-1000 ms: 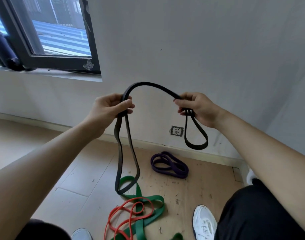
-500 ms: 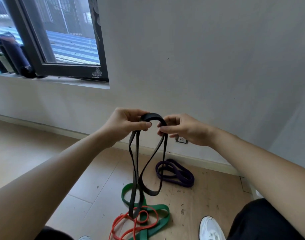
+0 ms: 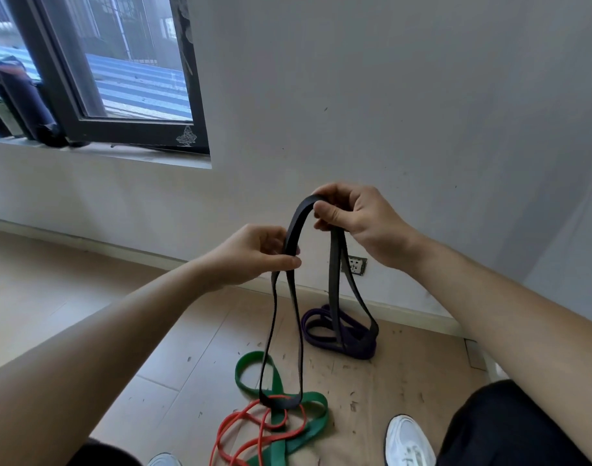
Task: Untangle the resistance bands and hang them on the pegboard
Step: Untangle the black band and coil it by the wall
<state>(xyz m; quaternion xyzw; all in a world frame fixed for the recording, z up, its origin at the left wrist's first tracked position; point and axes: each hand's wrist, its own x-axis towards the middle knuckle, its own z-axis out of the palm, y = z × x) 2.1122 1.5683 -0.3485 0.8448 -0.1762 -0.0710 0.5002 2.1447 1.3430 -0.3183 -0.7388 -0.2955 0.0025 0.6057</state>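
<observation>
Both hands hold a black resistance band [image 3: 299,223] in front of the wall. My right hand [image 3: 358,220] pinches its top bend, and my left hand [image 3: 254,253] grips the strands just below and to the left. Two black loops hang down: one from the left hand reaches the floor bands, one from the right hand hangs in front of the purple band. On the floor lie a green band [image 3: 313,415] and a red band [image 3: 241,435], tangled together, and a purple band [image 3: 325,334] near the wall. No pegboard is in view.
A window [image 3: 120,72] with a dark frame and sill is at the upper left. A wall socket [image 3: 355,265] sits low on the grey wall. The floor is tile on the left and brown sheet on the right. My white shoe [image 3: 409,442] is at the bottom right.
My hands have come together from a wide spread, then the right hand rose above the left. The black band now hangs folded in two long loops. The view tilted up slightly.
</observation>
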